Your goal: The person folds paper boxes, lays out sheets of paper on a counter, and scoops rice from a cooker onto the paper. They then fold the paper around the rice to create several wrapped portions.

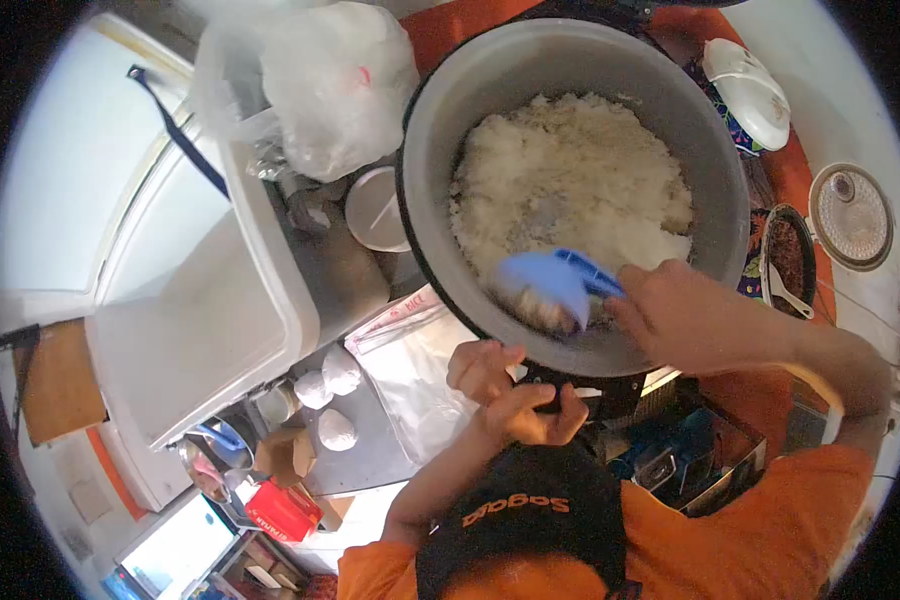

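Note:
Cooked white rice (610,150) lies in a wide, deep grey pot (430,190) with a dark outer rim. My right hand (660,305) reaches in over the near right side, fingers wrapped round the handle of a blue rice scoop (550,280). The scoop's bowl is blurred by motion and carries a clump of rice near the pot's front wall. Outside the near rim, my left hand (515,395) is curled round the pot's dark handle, which its fingers partly hide.
Left of the pot stand a plastic bag (340,90), a round lid (378,210) and an open white cooler box (200,330). Clear plastic sheets (415,370) and several wrapped white bundles (337,430) lie nearer. To the right are a bowl of dark food (788,250) and a round lid (850,217).

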The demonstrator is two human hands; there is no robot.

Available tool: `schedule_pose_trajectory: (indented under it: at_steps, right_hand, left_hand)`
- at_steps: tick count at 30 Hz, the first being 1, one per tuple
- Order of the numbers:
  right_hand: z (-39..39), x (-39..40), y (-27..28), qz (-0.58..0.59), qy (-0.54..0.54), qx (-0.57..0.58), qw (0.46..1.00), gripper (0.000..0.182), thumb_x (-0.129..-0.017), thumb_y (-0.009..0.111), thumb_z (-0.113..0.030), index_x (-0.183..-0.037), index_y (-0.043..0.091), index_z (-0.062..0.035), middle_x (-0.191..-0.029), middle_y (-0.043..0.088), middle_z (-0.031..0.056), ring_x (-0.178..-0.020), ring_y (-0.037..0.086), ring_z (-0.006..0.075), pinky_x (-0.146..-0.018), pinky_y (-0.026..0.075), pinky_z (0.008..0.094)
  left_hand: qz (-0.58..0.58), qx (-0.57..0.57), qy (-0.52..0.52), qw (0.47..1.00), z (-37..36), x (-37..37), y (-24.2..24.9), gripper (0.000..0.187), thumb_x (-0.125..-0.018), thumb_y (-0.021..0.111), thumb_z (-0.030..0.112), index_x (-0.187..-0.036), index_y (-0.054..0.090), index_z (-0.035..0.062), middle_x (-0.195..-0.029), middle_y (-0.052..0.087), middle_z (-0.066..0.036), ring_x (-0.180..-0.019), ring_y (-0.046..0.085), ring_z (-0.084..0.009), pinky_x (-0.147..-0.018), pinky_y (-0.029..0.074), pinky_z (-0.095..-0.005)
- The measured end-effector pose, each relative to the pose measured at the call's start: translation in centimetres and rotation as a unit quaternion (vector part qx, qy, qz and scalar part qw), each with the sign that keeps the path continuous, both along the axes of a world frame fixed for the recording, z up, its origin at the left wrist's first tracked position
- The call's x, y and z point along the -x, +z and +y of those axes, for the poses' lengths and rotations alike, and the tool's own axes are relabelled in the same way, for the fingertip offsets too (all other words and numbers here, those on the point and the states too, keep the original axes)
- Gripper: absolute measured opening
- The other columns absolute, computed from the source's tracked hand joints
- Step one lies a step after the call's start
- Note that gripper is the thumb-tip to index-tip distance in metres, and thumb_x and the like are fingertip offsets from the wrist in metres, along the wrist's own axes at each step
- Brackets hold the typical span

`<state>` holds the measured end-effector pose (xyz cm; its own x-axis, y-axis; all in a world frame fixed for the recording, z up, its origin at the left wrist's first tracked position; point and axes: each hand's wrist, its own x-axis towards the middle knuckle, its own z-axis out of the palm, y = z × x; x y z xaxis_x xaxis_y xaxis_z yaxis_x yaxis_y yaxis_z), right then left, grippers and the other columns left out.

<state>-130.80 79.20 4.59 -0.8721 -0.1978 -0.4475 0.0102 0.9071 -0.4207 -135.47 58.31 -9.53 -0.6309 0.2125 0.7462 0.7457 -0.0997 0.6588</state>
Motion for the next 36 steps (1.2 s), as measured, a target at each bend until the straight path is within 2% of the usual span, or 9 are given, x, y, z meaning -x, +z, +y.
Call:
schedule_pose_trajectory:
  at_steps: [5, 9, 13, 15, 19, 23, 26, 29, 36]
  right_hand:
    - [0.2, -3.0, 1.2, -0.170, -0.412, 0.335, 0.830, 0.029, -0.105, 0.047, -0.026, -0.110, 0.061, -0.0011, -0.068, 0.059, 0.0079, -0.066, 0.064, 0.0190, -0.057, 0.053, 0.0353]
    - [-3.9, -8.9, 2.6, -0.190, -0.478, 0.501, 0.696, 0.023, -0.105, 0.051, -0.022, -0.112, 0.061, -0.0026, -0.073, 0.055, -0.0004, -0.064, 0.054, 0.0087, -0.054, 0.043, 0.0240]
    - [-15.1, -10.2, 0.9, -0.233, -0.568, 0.481, 0.625, 0.027, -0.106, 0.050, -0.028, -0.114, 0.059, -0.0035, -0.072, 0.056, 0.0008, -0.063, 0.054, 0.0083, -0.057, 0.047, 0.0256]
    - [-16.1, -12.0, -6.0, -0.243, -0.377, 0.489, 0.748, 0.029, -0.106, 0.051, -0.028, -0.120, 0.057, -0.0037, -0.075, 0.058, 0.0032, -0.067, 0.056, 0.0086, -0.059, 0.049, 0.0267]
    - [-24.0, -8.3, -23.1, 0.167, -0.200, 0.004, 0.965, 0.034, -0.100, 0.060, -0.033, -0.111, 0.057, -0.0016, -0.079, 0.065, 0.0134, -0.070, 0.063, 0.0312, -0.062, 0.048, 0.0401]
    - [-26.2, -5.0, -28.2, 0.341, -0.070, -0.121, 0.930, 0.054, -0.095, 0.058, -0.056, -0.098, 0.065, -0.0029, -0.077, 0.070, 0.0182, -0.068, 0.067, 0.0351, -0.067, 0.049, 0.0500]
    - [-25.5, -4.3, -28.2, 0.043, -0.033, -0.090, 0.994, 0.066, -0.092, 0.049, -0.069, -0.089, 0.070, -0.0058, -0.078, 0.071, 0.0185, -0.079, 0.068, 0.0398, -0.073, 0.048, 0.0551]
    - [-25.6, -4.5, -29.9, 0.259, -0.119, -0.119, 0.951, 0.062, -0.092, 0.056, -0.065, -0.077, 0.070, -0.0059, -0.062, 0.066, 0.0172, -0.060, 0.067, 0.0358, -0.075, 0.051, 0.0525]
    - [-20.7, -12.7, -27.3, 0.259, -0.325, -0.160, 0.895, 0.047, -0.097, 0.060, -0.048, -0.082, 0.065, -0.0033, -0.062, 0.065, 0.0188, -0.059, 0.066, 0.0403, -0.057, 0.053, 0.0481]
  left_hand:
    - [0.000, 0.056, 0.049, 0.997, -6.3, 0.3, -0.9, 0.053, -0.070, 0.076, 0.039, -0.108, 0.050, 0.0125, -0.119, 0.051, -0.020, -0.110, 0.046, -0.0390, -0.095, 0.037, -0.0521]
    - [-0.086, 0.483, -0.001, 0.872, -17.3, -0.2, -6.8, 0.059, -0.077, 0.077, 0.018, -0.130, 0.054, 0.0076, -0.144, 0.047, -0.017, -0.139, 0.039, -0.0390, -0.114, 0.032, -0.0545]
    - [-0.104, 0.626, -0.037, 0.772, -24.9, -1.5, -13.1, 0.116, -0.078, 0.074, 0.061, -0.156, 0.019, -0.0055, -0.165, 0.012, -0.026, -0.155, 0.006, -0.0403, -0.125, 0.007, -0.0574]
    - [-0.075, 0.664, -0.016, 0.744, -25.9, -1.8, -14.0, 0.131, -0.070, 0.071, 0.074, -0.154, 0.018, -0.0119, -0.165, 0.015, -0.026, -0.155, 0.008, -0.0375, -0.125, 0.006, -0.0571]
    - [-0.084, 0.671, 0.011, 0.737, -26.1, -1.5, -14.7, 0.145, -0.060, 0.068, 0.085, -0.154, 0.018, -0.0130, -0.165, 0.016, -0.025, -0.156, 0.009, -0.0328, -0.125, 0.002, -0.0567]
    - [-0.073, 0.659, 0.006, 0.749, -26.7, -1.3, -15.7, 0.147, -0.056, 0.069, 0.087, -0.155, 0.019, -0.0102, -0.166, 0.017, -0.022, -0.156, 0.009, -0.0318, -0.123, 0.000, -0.0596]
    - [-0.076, 0.654, 0.008, 0.752, -26.8, -1.5, -15.1, 0.148, -0.056, 0.069, 0.086, -0.155, 0.019, -0.0100, -0.166, 0.018, -0.022, -0.156, 0.010, -0.0315, -0.122, -0.001, -0.0626]
    - [-0.071, 0.647, 0.035, 0.759, -26.4, -1.9, -15.3, 0.149, -0.054, 0.069, 0.087, -0.155, 0.019, -0.0101, -0.165, 0.019, -0.022, -0.156, 0.010, -0.0318, -0.121, -0.002, -0.0644]
    - [-0.032, 0.680, -0.036, 0.732, -28.8, -4.5, -12.7, 0.114, -0.079, 0.061, 0.072, -0.153, 0.028, -0.0080, -0.161, 0.030, -0.022, -0.155, 0.017, -0.0321, -0.123, 0.003, -0.0628]
